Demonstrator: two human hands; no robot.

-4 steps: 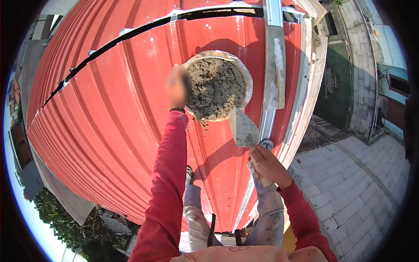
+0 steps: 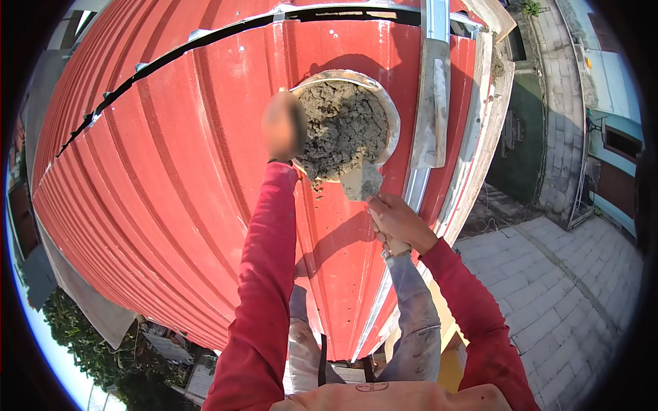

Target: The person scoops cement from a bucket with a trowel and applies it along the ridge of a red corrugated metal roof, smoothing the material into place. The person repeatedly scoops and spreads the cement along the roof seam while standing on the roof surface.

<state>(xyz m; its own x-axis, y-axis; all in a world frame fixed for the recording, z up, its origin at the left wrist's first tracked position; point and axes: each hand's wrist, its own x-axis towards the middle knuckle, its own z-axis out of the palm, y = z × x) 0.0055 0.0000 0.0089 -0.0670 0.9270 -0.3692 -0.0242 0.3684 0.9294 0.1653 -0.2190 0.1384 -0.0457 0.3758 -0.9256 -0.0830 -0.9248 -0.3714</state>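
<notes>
A round pale bucket (image 2: 392, 116) full of lumpy grey wet mortar (image 2: 343, 127) rests on the red roof. At its left rim is my left hand (image 2: 284, 128), which seems to grip the edge; a blur covers its fingers. My right hand (image 2: 397, 220) is closed around the handle of a trowel (image 2: 361, 182). The trowel's blade, smeared with grey, has its tip in the mortar at the bucket's near right edge. Part of the trowel's tip is hidden by mortar.
The ribbed red metal roof (image 2: 171, 157) slopes under me, with a dark gap (image 2: 185, 46) across its far part. Right of the bucket lies a long mortar-stained board (image 2: 430, 103) on a metal channel (image 2: 436, 17). Beyond the roof edge, a paved ground (image 2: 548, 288) lies far below.
My right hand has moved up and left with the trowel, bringing its blade into the mortar's near right edge. My left hand stays at the bucket's rim.
</notes>
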